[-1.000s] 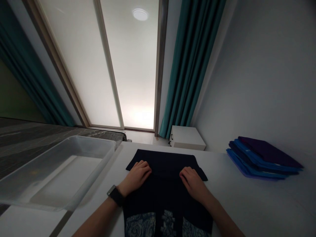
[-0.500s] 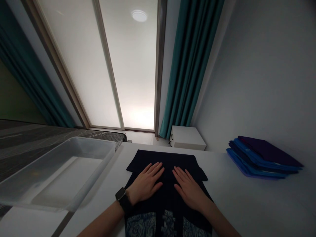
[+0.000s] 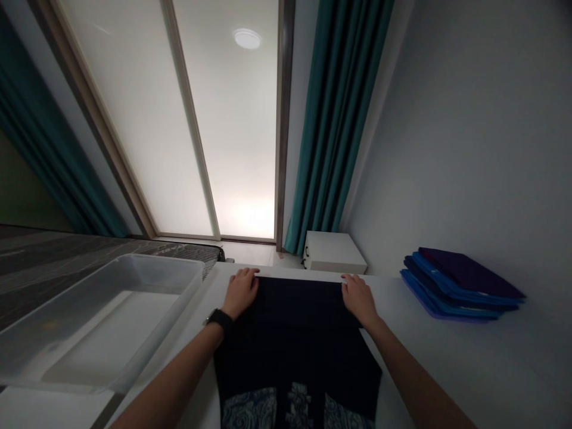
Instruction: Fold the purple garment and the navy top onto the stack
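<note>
A dark navy garment [image 3: 304, 339] with blue-and-white swirl-patterned panels lies flat on the white table [image 3: 397, 351]. Its far part is folded over in a straight-edged strip. My left hand [image 3: 242, 292], below a black wristwatch, closes on the far left corner of that strip. At the far right corner, my right hand [image 3: 358, 299] grips the cloth in the same way, fingers curled over the edge. The fingertips under the fabric are hidden. The garment's near end runs out of the bottom of the view.
To the left stands a clear plastic bin [image 3: 102, 322]. A stack of folded blue and purple cloths [image 3: 460, 286] sits on the right by the wall. Past the table's far edge is a white cabinet [image 3: 334, 253], with a teal curtain [image 3: 333, 131] behind it.
Both hands, which lay flat on the middle of the folded strip, have moved outward and away to its far corners and closed on the cloth. The view has shifted slightly.
</note>
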`<state>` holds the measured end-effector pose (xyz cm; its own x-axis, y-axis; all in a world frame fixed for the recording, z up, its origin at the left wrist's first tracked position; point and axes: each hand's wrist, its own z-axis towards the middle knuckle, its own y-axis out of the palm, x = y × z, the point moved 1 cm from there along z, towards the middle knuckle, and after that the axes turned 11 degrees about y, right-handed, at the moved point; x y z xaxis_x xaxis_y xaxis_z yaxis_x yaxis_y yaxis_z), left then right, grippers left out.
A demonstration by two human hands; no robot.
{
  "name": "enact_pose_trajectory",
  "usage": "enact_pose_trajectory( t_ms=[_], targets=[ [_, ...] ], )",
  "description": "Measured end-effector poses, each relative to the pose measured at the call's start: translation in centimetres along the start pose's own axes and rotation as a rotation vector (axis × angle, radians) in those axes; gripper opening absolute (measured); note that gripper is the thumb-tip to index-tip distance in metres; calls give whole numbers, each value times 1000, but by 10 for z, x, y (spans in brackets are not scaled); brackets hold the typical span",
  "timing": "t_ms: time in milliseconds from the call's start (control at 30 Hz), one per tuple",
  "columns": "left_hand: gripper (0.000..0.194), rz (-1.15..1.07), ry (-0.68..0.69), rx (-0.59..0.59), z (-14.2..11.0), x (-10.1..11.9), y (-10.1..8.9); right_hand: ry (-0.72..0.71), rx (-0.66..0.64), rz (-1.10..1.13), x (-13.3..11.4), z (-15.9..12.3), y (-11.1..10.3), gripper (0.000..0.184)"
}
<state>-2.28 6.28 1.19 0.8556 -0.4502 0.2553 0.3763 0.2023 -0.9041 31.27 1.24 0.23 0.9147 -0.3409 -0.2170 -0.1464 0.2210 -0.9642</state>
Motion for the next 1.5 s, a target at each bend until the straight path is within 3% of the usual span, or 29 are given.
enact_pose_trajectory(
  t_ms=[133, 233, 467, 1033, 1200, 1333, 1500],
  targets=[
    [28, -23, -189, 6, 7, -43, 2, 78, -41, 17, 13, 16, 14, 40],
    [29, -58, -228, 2, 6, -55, 5, 91, -62, 39, 13, 17, 25, 39],
    [27, -135, -195, -61, 8, -55, 11, 69, -84, 116, 13, 25, 33, 40],
    [27, -59, -207, -15, 9, -48, 15, 198, -40, 17, 0, 21, 30, 46],
    [27, -18, -184, -23, 8, -47, 13, 165, -47, -19, 1, 24, 27, 43],
    [30, 41, -90, -21, 7, -39, 7, 67, -5, -65, -5, 15, 18, 43],
    [48, 57, 458, -99, 1, 6, 15, -242, 5, -62, -38, -8, 16, 46]
  ],
)
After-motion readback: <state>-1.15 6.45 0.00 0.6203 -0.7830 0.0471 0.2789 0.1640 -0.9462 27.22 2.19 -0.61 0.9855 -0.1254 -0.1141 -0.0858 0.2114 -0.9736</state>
